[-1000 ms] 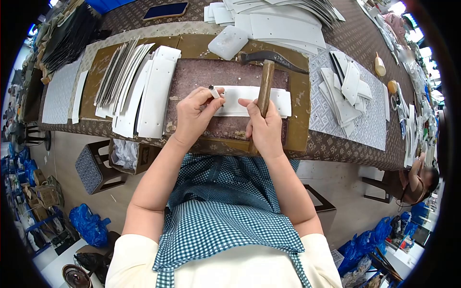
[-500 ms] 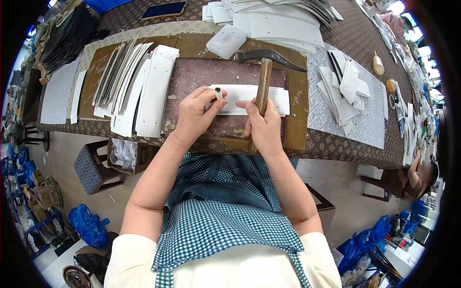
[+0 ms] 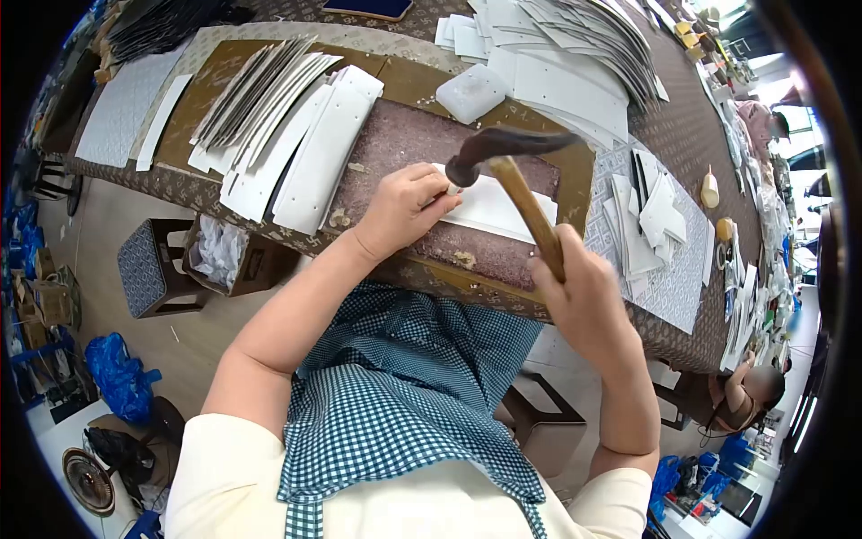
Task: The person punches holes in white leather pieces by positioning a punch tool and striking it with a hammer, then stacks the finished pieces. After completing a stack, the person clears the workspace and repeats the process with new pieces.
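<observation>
punch [image 3: 454,189], within left fingers [image 3: 431,190] (hammer [image 3: 530,211] near)

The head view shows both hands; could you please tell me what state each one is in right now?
Left hand: closed, pinching a small pale object, mostly hidden.
Right hand: closed, gripping the hammer by its wooden handle.

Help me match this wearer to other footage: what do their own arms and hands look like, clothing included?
The left hand and right hand are ungloved, with no watch or bracelet visible. Loose, plain cream short sleeves leave the forearms uncovered. A dark teal-and-white checked apron covers the front. Rings: cannot tell.
</observation>
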`<move>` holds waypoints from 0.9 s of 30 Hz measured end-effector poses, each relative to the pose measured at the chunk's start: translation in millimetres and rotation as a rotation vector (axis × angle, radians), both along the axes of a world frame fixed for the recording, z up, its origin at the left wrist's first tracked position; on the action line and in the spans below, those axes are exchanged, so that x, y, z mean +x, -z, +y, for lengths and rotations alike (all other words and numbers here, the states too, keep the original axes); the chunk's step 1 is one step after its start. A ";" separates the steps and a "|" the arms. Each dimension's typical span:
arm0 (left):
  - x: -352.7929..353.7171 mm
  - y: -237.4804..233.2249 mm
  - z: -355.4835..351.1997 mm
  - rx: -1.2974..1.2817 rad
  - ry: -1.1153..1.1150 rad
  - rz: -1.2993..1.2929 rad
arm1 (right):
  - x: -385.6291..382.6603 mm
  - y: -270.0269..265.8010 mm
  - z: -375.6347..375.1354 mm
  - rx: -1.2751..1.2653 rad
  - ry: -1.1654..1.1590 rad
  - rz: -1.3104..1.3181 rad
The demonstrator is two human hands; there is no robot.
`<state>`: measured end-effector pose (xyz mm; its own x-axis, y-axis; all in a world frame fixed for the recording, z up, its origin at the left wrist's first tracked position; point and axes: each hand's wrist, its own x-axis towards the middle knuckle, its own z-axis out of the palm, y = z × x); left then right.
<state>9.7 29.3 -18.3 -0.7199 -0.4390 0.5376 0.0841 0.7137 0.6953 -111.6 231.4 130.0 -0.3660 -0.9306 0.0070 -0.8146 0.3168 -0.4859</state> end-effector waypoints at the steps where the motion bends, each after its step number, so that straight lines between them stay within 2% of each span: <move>1: 0.4 -0.6 -0.2 -0.001 0.015 -0.006 | 0.7 2.2 4.4 0.003 0.041 -0.073; 4: -0.7 2.2 0.2 0.013 0.019 0.040 | 4.8 -19.2 0.6 -0.048 0.122 -0.215; 7: 1.2 1.4 -1.3 0.033 0.024 -0.036 | 14.0 -51.8 -0.9 -0.567 0.148 -0.361; 9: 0.7 -1.0 0.2 0.046 0.019 -0.020 | 20.2 -73.2 -12.4 -0.921 0.076 -0.486; 11: 0.3 2.1 -0.3 0.050 0.017 0.001 | 19.7 -67.9 -12.3 -1.036 0.014 -0.485; 12: 0.0 0.7 -1.0 0.039 0.014 -0.001 | 15.1 -50.9 -6.2 -0.929 0.043 -0.389; 14: 1.0 0.1 0.1 0.023 0.007 -0.009 | 7.0 -15.2 4.4 -0.346 0.119 -0.074; 15: 2.1 -0.6 0.7 0.017 -0.001 -0.024 | 1.5 5.5 9.5 0.011 0.092 -0.158; 16: 4.1 -1.9 1.5 0.010 0.000 -0.043 | 0.9 23.2 14.0 -0.051 0.073 -0.126; 19: 2.6 -1.7 2.0 0.026 0.016 -0.035 | 0.0 33.5 26.7 -0.073 0.230 -0.292; 20: 0.6 -3.2 0.7 0.041 0.025 -0.034 | -1.2 43.4 30.2 -0.070 0.351 -0.509; 22: 1.6 -6.9 3.6 0.063 0.025 -0.053 | 2.8 58.5 23.4 -0.349 0.534 -0.861; 25: -1.3 -13.2 6.6 0.090 0.035 -0.034 | 0.1 101.6 11.1 -0.634 0.665 -0.834; 27: -0.8 -9.8 6.5 0.085 0.031 -0.017 | 3.8 123.8 7.5 -0.679 0.738 -0.861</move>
